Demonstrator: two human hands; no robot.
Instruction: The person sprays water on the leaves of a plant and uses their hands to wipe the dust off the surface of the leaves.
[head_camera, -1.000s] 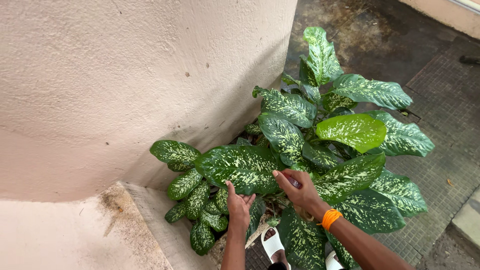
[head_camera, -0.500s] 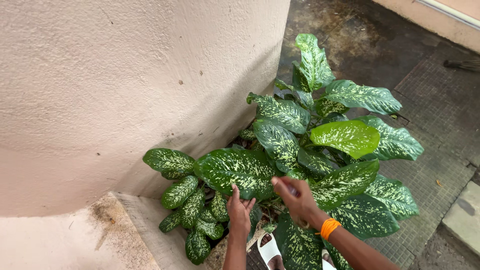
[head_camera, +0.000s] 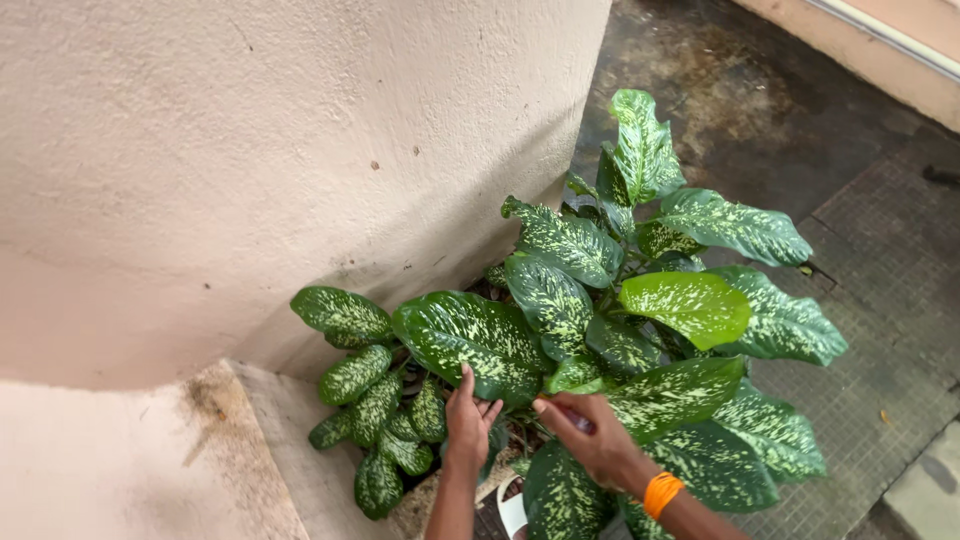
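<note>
Person stands over a potted plant (head_camera: 640, 310) set in the corner by a curved wall (head_camera: 250, 150), both hands down among the lower leaves.

Left hand (head_camera: 466, 420): open, fingers spread and pointing up, fingertips touching the underside/edge of a big speckled leaf (head_camera: 468, 338). Not gripping, more propping it.

Right hand (head_camera: 585, 430): fingers curled, pinched round something small & dark at the fingertips; too blurred to tell what it is. Orange band (head_camera: 660, 494) on the wrist.

How far along: looks early/mid. No cut or pulled leaves lie on the floor, plant looks whole, hands only parting foliage near the stems. What's done vs left can't be read beyond that.

Materials etc.: leaves broad, oval, glossy, dark green w/ cream-yellow flecks; one lighter, nearly lime leaf (head_camera: 685, 305) near the middle. Wall is rough pinkish plaster w/ a few dark specks. Ledge (head_camera: 260, 440) at its foot is worn concrete, stained. Floor (head_camera: 890, 300) is dark, damp-looking, finely gridded paving. White sandal (head_camera: 510, 510) shows under the leaves, just below the hands.
</note>
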